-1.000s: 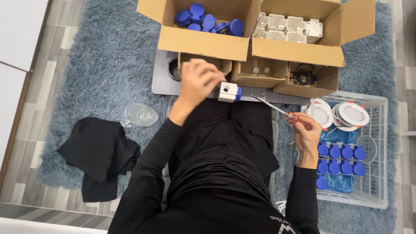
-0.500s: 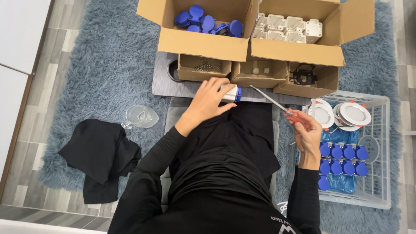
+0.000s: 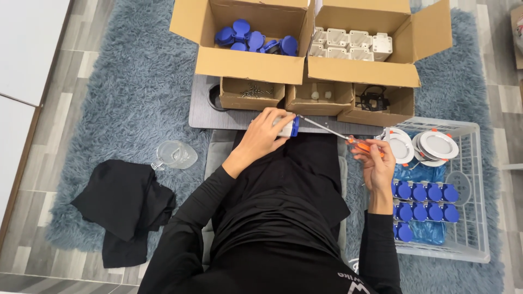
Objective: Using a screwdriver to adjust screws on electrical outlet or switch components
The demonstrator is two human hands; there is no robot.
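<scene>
Screwdriver [image 3: 342, 136], orange handle, clenched in right hand [image 3: 376, 163], tip at white-blue box [image 3: 289, 126] grasped by left hand [image 3: 264, 136], near grey board's [image 3: 202, 111] front edge.

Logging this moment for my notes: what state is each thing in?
Left hand: grips the white box.
Right hand: holds the screwdriver, tip at the box.
Two large cartons: flaps open.
Glass jug: lying on its side.
Black cloth: crumpled.
</scene>
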